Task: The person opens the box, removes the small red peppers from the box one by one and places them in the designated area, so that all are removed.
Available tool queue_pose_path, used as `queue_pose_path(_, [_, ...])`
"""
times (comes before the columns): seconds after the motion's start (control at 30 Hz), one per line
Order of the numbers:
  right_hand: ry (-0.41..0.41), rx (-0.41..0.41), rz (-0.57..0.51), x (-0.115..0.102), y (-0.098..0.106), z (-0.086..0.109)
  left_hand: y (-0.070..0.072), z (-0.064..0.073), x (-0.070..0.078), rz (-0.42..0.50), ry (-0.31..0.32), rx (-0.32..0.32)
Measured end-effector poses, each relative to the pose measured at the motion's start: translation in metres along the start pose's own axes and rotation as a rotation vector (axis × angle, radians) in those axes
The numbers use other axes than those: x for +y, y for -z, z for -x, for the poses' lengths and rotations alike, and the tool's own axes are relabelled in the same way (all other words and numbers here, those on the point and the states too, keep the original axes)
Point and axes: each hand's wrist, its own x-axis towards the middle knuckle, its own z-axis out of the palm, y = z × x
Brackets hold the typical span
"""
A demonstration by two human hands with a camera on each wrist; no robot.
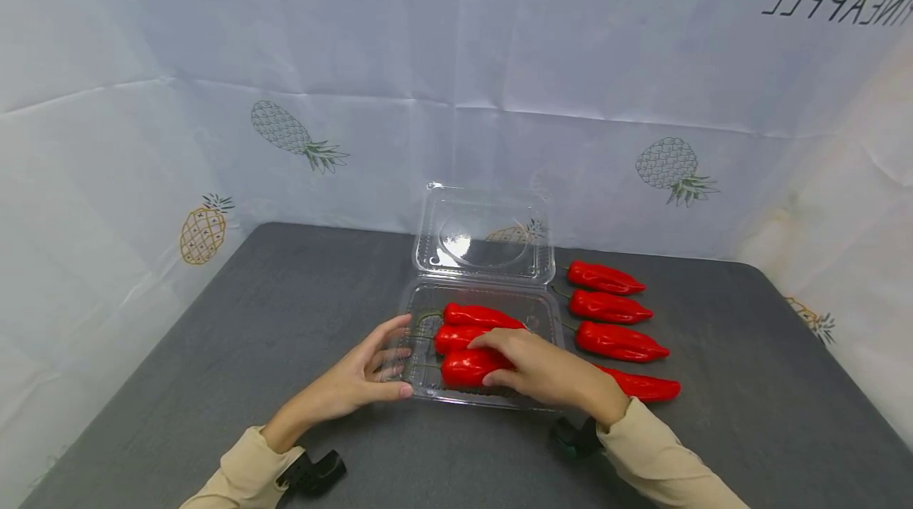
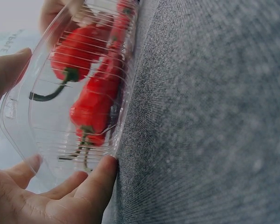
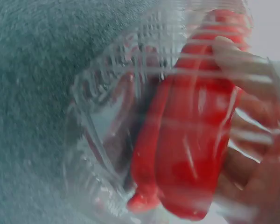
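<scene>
left hand [image 1: 357, 382]: fingers spread, touching left end of clear container [image 1: 544, 309] | right hand [image 1: 538, 370]: grasping nearest red pepper [image 1: 462, 369] inside container, two other peppers [image 1: 485, 315] just beyond it | lid [image 1: 485, 212]: raised at far side | four loose peppers [image 1: 609, 308]: in a row on table [image 1: 328, 279], right of container

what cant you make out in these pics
- Head view: tip of the front boxed pepper, covered by the right hand.
- Head view: stem end of the front loose pepper, behind that hand.
- Right wrist view: fine detail of the box, blurred.
</scene>
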Motion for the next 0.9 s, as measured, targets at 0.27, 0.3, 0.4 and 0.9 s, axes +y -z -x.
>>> queue_pose_path(0.27, [0.01, 0.055, -0.018, 0.003, 0.012, 0.008, 0.0, 0.001, -0.001, 0.005, -0.012, -0.004])
queue_pose_path(0.3, [0.01, 0.059, -0.02, 0.004, 0.013, 0.009, 0.0, 0.001, -0.001, 0.005, -0.011, -0.004])
queue_pose_path(0.4, [0.008, 0.073, -0.025, 0.004, 0.018, 0.012, 0.0, 0.0, -0.001, 0.002, -0.011, -0.002])
queue_pose_path(0.9, [-0.007, 0.201, 0.059, 0.012, 0.041, 0.03, 0.0, 0.001, 0.0, 0.0, -0.013, -0.005])
